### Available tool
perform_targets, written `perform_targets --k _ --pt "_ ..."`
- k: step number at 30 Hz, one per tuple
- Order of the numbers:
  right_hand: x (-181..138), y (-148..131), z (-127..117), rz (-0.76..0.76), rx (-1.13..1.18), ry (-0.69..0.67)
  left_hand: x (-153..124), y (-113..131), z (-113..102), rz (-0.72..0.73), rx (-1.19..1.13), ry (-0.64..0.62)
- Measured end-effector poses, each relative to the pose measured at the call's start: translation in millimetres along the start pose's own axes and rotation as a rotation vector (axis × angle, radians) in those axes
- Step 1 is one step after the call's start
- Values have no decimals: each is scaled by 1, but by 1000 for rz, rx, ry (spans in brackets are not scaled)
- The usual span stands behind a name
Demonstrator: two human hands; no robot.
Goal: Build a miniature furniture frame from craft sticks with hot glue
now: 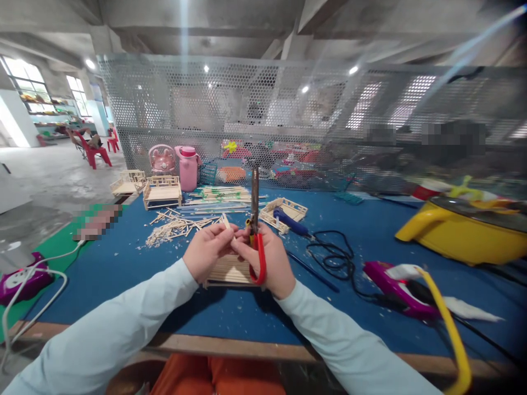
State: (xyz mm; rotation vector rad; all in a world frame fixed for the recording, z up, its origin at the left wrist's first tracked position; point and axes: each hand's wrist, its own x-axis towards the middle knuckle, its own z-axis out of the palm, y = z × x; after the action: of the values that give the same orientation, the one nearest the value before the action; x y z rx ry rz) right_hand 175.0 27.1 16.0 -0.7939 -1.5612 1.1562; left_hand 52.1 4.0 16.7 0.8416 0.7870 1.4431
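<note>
"What have you got in your hands?"

"My left hand [211, 248] is closed on a pale wooden stick [226, 220], pinched between thumb and fingers, its free end tipping up toward the far side. My right hand [274, 258] is wrapped round the red-handled scissors [261, 262], blades pointing up. Its fingertips reach in at the stick's near end; I can't tell whether they pinch it too."

"And what's underneath?"

"The slatted wooden piece [228, 271], lying near me in the middle of the blue worktop [123, 285]. The heap of offcuts [164, 232] is farther off to the left, the blue glue gun [293, 222] farther off to the right."

"Any trick to handling the stick well?"

"A light pinch, I'd say; something that thin could snap or roll. I'd steady it close to the end being worked, so it can't swing. With the scissors parked in my palm, I'd keep the blades upright and clear of my left fingers, and keep my wrists high enough not to knock the slats below."
</note>
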Motion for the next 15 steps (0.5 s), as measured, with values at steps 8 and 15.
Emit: perform_targets --k 8,15 --pt "8 -6 -12 -30 55 114 1 12 -5 -211 -70 44" --pt "8 -1 -13 -19 47 73 2 7 -7 -243 -11 -11"
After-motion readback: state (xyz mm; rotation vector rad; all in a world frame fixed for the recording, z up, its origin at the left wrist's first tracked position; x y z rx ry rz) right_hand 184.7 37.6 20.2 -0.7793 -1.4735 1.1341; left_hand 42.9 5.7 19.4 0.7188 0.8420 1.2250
